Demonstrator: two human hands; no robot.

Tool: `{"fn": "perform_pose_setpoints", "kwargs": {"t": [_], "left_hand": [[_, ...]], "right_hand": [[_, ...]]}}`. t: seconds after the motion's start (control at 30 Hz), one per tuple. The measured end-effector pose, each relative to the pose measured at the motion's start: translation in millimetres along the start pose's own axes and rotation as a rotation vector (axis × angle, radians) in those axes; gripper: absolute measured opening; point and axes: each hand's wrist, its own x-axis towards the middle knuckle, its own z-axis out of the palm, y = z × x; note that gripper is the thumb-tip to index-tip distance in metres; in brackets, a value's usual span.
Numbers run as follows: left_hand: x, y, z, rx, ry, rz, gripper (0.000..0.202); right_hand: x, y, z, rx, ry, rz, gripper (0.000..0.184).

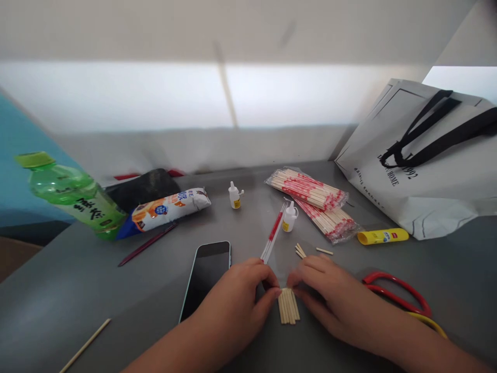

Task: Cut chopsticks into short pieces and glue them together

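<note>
A row of short wooden sticks [288, 310] lies side by side on the grey table, its near ends slightly uneven. My left hand [244, 291] is closed, thumb and forefinger pinched at the row's upper left corner. At the upper right corner my right hand [331, 289] bends its fingers in against the sticks; its fingertips are a little blurred. The far ends of the row are partly covered by my fingers. Just beyond my right hand are a few more short sticks [300, 250], and one cut piece [324, 251] lies apart from them.
A phone [205, 274] lies left of my hands, red-handled scissors [399, 290] right. Beyond are two small glue bottles [235, 197], stick packs [310, 189], a yellow tube [383, 236], a snack packet [166, 210], a green bottle [73, 191] and a white bag [419, 155].
</note>
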Motion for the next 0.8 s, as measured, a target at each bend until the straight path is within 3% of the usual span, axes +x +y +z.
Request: {"fn": "perform_pose_setpoints", "kwargs": {"t": [0.23, 0.4, 0.6, 0.7, 0.8], "left_hand": [[2, 0, 0.4, -0.028, 0.002, 0.022, 0.015], [6, -2, -0.8, -0.074, 0.076, -0.002, 0.024], [9, -4, -2.5, -0.161, 0.170, -0.071, 0.029], [11, -7, -2.1, -0.180, 0.180, -0.065, 0.025], [12, -10, -0.5, -0.188, 0.192, -0.044, 0.023]], "right_hand": [[1, 0, -1, -0.013, 0.008, -0.003, 0.017], [3, 3, -3, -0.010, 0.075, 0.003, 0.019], [9, 13, -7, 0.017, 0.360, 0.080, 0.018], [22, 15, -7, 0.075, 0.467, 0.212, 0.034], [44, 21, -6, 0.081, 0.496, 0.228, 0.063]]}}
